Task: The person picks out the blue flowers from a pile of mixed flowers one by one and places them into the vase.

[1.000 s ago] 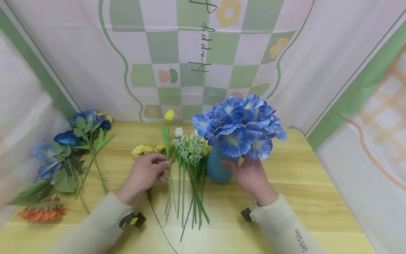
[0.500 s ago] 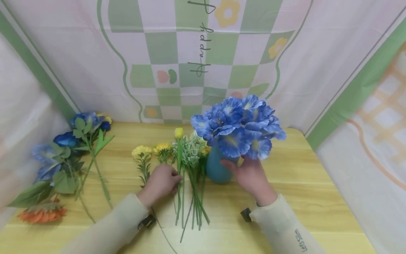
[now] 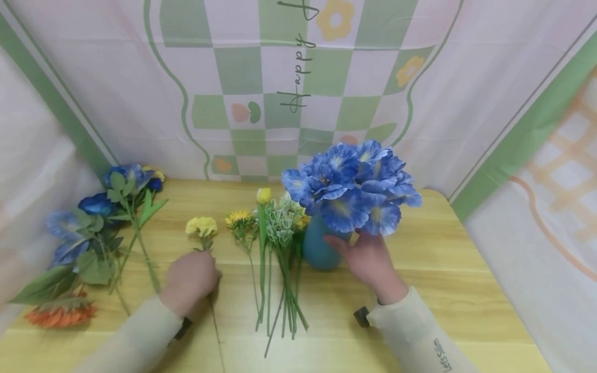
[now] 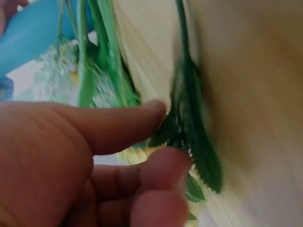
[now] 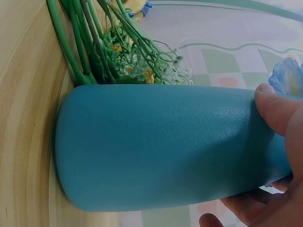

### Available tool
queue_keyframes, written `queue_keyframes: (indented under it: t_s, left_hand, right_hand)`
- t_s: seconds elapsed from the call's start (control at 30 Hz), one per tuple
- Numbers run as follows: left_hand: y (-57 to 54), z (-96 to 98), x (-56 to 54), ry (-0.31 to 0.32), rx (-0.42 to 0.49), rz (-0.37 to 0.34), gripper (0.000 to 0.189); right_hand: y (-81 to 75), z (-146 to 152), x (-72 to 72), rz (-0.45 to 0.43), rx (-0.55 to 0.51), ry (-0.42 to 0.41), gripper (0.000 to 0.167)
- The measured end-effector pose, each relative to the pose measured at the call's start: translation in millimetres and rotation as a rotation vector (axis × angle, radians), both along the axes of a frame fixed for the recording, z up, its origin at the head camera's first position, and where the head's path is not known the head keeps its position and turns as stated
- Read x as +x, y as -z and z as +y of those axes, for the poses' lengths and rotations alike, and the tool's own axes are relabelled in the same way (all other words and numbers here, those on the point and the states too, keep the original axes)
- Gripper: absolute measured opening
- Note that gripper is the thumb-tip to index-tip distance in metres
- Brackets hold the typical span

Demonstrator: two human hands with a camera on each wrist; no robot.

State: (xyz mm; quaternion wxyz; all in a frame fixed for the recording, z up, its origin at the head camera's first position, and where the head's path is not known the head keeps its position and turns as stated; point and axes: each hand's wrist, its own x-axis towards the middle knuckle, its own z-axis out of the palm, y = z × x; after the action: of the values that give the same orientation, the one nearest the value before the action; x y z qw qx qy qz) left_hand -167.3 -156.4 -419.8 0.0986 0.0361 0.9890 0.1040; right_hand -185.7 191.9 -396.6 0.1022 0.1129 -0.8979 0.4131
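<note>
My right hand (image 3: pixel 370 259) holds the upper part of a blue vase (image 3: pixel 322 247), its thumb and fingers around it in the right wrist view. The vase stands upright on the table, filled with large blue flowers (image 3: pixel 345 207). At left, my left hand (image 3: pixel 193 277) has its fingers and thumb around the leafy stem (image 4: pixel 182 109) of a yellow carnation (image 3: pixel 201 226) close over the table. The head view hides these fingertips behind the hand. Between the hands lie a yellow tulip (image 3: pixel 264 196), a yellow flower (image 3: pixel 239 218) and white-green sprigs (image 3: pixel 280 223).
Blue flowers (image 3: pixel 97 204) with green leaves and an orange flower (image 3: pixel 60 313) lie along the left side of the wooden table (image 3: pixel 448 321). A printed cloth (image 3: pixel 238 72) hangs behind the table, with more fabric at both sides.
My left hand has laid the yellow tulip beside the sprigs, let it go and moved left to the carnation, which has shifted left. My right hand stays on the vase.
</note>
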Motion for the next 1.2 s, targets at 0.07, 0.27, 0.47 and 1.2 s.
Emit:
queue_keyframes:
  t_s: [0.07,0.27,0.47,1.2]
  left_hand:
    - [-1.1,-7.8,1.7,-0.023,-0.019,-0.051,0.032]
    - [-8.8,-20.6,4.6,0.008,-0.001,-0.145,0.030]
    - [-2.5,-28.0,1.1,0.030,0.062,-0.059,0.038]
    - [-1.1,-40.2,-5.1,0.068,0.076,0.025,0.009]
  right_hand:
    - [-0.1,0,0.9,-0.007,-0.001,0.003,0.072]
    - [-1.1,0,3.1,-0.031,0.003,0.007,0.074]
    - [-1.7,1,3.1,-0.039,0.003,0.011,0.074]
    - [-2.0,0,3.8,-0.022,0.013,0.008,0.073]
